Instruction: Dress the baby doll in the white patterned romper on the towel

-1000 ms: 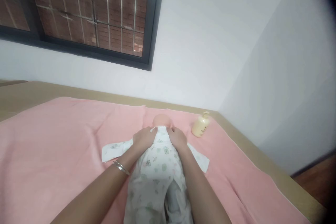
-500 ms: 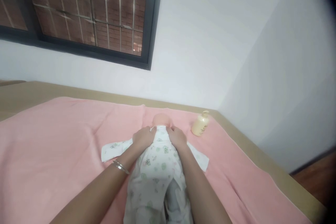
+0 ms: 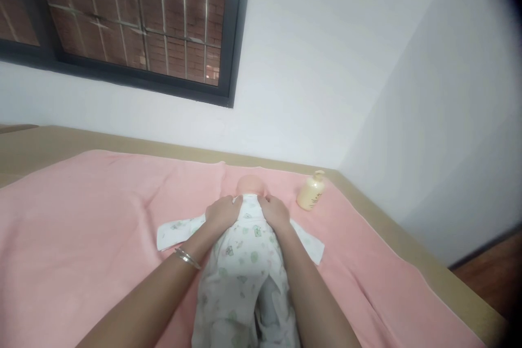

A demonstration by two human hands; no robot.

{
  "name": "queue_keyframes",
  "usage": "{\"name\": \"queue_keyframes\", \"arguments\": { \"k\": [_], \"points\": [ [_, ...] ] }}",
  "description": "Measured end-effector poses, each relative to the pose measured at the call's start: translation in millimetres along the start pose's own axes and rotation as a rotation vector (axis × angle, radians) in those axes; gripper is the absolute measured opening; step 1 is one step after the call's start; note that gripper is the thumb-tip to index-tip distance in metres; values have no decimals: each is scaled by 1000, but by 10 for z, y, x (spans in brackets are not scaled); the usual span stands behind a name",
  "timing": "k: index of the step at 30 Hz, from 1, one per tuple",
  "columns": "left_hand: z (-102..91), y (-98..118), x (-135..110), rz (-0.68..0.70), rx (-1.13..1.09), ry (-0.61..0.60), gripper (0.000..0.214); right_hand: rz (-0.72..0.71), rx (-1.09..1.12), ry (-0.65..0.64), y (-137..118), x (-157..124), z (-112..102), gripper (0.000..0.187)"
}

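A baby doll (image 3: 252,184) lies on its back on a pink towel (image 3: 81,217), head away from me, dressed in a white printed romper (image 3: 244,261). My left hand (image 3: 221,213) rests on the doll's left shoulder with its fingers curled over the romper's collar. My right hand (image 3: 274,212) does the same on the other shoulder. Both hands pinch the cloth near the neck. The romper's sleeves lie spread flat to either side. A silver bangle (image 3: 186,258) circles my left wrist.
A pale yellow pump bottle (image 3: 311,192) stands on the towel just right of the doll's head. The towel covers a tan mattress (image 3: 411,253) set in a room corner. White walls and a dark-framed window (image 3: 134,22) rise behind. Wooden floor (image 3: 489,277) shows at right.
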State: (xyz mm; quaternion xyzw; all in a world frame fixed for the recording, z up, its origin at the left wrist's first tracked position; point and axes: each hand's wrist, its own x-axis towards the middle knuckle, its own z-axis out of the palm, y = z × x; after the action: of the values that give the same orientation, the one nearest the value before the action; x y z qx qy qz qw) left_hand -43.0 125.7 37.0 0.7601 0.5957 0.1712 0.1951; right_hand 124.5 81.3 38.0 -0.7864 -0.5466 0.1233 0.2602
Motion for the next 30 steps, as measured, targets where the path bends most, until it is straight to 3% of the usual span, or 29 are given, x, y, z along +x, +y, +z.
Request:
{"name": "queue_keyframes", "arguments": {
  "k": [30],
  "points": [
    [28, -19, 26, 3, 2, 9, 69, 3, -8, -3, 12, 1, 4, 51]
  ]
}}
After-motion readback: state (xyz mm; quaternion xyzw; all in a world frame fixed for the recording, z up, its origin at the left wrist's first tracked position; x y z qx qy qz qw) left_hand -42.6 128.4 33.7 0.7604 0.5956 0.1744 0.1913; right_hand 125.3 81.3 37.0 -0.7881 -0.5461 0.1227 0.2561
